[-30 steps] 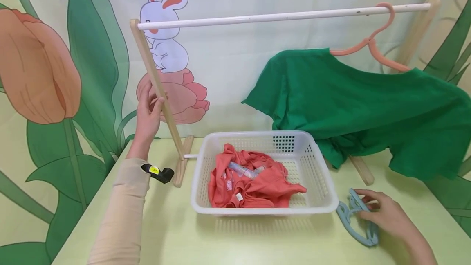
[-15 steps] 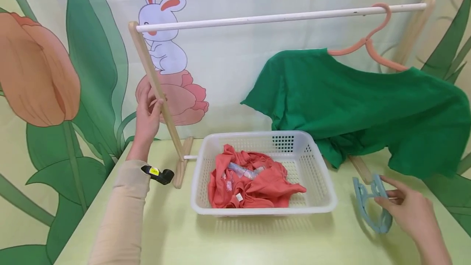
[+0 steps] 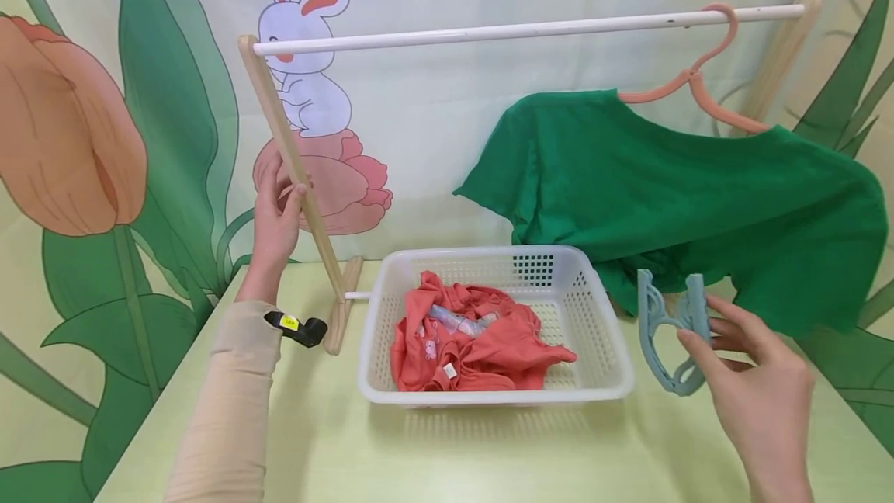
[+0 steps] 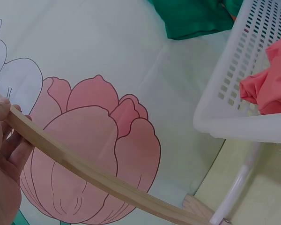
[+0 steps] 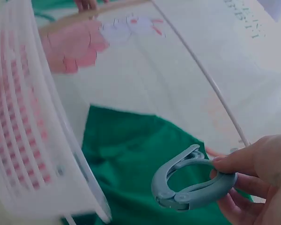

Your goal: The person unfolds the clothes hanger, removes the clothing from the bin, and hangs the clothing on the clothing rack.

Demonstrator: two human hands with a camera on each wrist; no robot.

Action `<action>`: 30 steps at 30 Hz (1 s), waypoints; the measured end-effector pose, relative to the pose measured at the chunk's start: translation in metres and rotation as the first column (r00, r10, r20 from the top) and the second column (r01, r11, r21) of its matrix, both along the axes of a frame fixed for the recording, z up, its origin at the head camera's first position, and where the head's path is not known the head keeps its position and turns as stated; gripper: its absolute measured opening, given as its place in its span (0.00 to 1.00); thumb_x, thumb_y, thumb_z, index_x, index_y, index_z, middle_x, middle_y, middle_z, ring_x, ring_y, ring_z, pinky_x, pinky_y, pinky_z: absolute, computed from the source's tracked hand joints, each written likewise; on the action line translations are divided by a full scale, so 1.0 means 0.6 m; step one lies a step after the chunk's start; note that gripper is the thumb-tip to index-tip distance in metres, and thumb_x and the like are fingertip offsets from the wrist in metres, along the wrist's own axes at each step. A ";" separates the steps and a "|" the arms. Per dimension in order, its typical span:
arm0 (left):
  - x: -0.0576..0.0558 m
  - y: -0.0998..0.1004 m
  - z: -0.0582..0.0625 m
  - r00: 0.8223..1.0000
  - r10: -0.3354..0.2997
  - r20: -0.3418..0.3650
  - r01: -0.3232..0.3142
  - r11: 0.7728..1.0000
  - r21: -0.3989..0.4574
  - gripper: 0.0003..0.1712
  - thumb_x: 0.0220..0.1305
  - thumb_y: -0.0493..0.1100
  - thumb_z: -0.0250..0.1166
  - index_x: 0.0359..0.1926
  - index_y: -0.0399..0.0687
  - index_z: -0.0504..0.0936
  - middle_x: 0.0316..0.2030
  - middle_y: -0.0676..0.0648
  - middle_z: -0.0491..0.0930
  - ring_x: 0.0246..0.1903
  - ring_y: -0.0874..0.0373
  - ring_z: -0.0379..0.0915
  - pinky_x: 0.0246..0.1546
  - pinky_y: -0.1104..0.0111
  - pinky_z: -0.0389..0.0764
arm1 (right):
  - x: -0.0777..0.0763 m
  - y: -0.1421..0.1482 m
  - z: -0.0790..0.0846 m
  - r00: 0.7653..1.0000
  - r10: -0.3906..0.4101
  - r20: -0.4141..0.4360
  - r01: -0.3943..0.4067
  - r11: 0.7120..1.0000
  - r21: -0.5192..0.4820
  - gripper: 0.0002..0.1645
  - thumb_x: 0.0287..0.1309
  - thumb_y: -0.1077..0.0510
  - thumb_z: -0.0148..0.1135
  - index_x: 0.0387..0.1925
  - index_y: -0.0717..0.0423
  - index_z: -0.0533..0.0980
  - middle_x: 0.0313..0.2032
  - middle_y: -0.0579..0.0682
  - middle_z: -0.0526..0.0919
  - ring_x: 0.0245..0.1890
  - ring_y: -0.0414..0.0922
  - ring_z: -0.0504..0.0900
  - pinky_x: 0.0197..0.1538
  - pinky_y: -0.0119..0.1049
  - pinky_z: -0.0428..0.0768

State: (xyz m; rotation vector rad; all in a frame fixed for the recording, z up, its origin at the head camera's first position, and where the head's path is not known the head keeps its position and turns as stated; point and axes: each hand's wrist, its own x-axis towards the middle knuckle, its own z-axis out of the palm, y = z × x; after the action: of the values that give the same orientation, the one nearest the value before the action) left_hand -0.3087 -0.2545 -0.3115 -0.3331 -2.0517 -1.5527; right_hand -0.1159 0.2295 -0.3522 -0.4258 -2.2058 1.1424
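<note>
My left hand (image 3: 275,212) grips the slanted wooden post (image 3: 282,126) at the left end of a clothes rack; in the left wrist view, thumb and fingers lie on either side of that post (image 4: 79,164). To the right of the basket, my right hand (image 3: 757,379) pinches a blue-grey folding hanger (image 3: 653,340), raised above the table with its arms folded together. The right wrist view shows this hanger (image 5: 161,187) between thumb and fingers. Behind it, a green T-shirt (image 3: 670,185) hangs from a pink hanger (image 3: 712,103) on the white rail (image 3: 489,33).
A white perforated basket (image 3: 608,367) stands on the pale green table (image 3: 489,456), with a crumpled coral-red garment (image 3: 517,348) inside. The rack's wooden foot (image 3: 342,317) is left of it. A printed cloth backdrop (image 3: 419,115) rises behind the rack.
My right hand has lifted the folding hanger off the table, first rightward, then up and back toward the basket side. The left hand keeps its grip on the post.
</note>
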 end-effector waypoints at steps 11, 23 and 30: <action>0.000 0.003 -0.003 1.000 -0.013 -0.008 0.013 1.000 0.007 0.33 0.75 0.36 0.51 0.76 0.59 0.56 0.57 0.36 0.73 0.59 0.44 0.72 0.64 0.55 0.73 | -0.003 -0.098 -0.011 0.965 0.246 0.088 -0.219 0.946 -0.237 0.28 0.51 0.51 0.75 0.56 0.42 0.81 0.30 0.29 0.85 0.35 0.29 0.83 0.39 0.19 0.81; -0.017 -0.003 -0.018 0.999 -0.019 -0.033 0.019 1.000 0.007 0.33 0.75 0.35 0.50 0.76 0.57 0.56 0.57 0.34 0.72 0.55 0.52 0.74 0.63 0.56 0.74 | -0.010 -0.162 -0.023 0.919 0.393 0.042 -0.348 0.854 -0.387 0.25 0.54 0.48 0.73 0.55 0.44 0.81 0.36 0.32 0.88 0.38 0.34 0.86 0.41 0.27 0.84; -0.026 -0.015 -0.019 1.000 0.005 0.004 -0.005 1.000 0.000 0.35 0.76 0.38 0.50 0.77 0.67 0.54 0.58 0.37 0.72 0.62 0.43 0.71 0.66 0.50 0.72 | -0.020 -0.185 -0.015 0.906 0.423 -0.026 -0.397 0.826 -0.399 0.22 0.56 0.54 0.72 0.53 0.46 0.82 0.35 0.32 0.87 0.39 0.35 0.86 0.42 0.28 0.85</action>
State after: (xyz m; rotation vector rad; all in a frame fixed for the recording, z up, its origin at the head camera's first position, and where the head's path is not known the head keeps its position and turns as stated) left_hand -0.3240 -0.2637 -0.3229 -0.3252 -2.0533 -1.5521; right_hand -0.1280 0.1183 -0.3612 -0.1443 -2.1749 1.8508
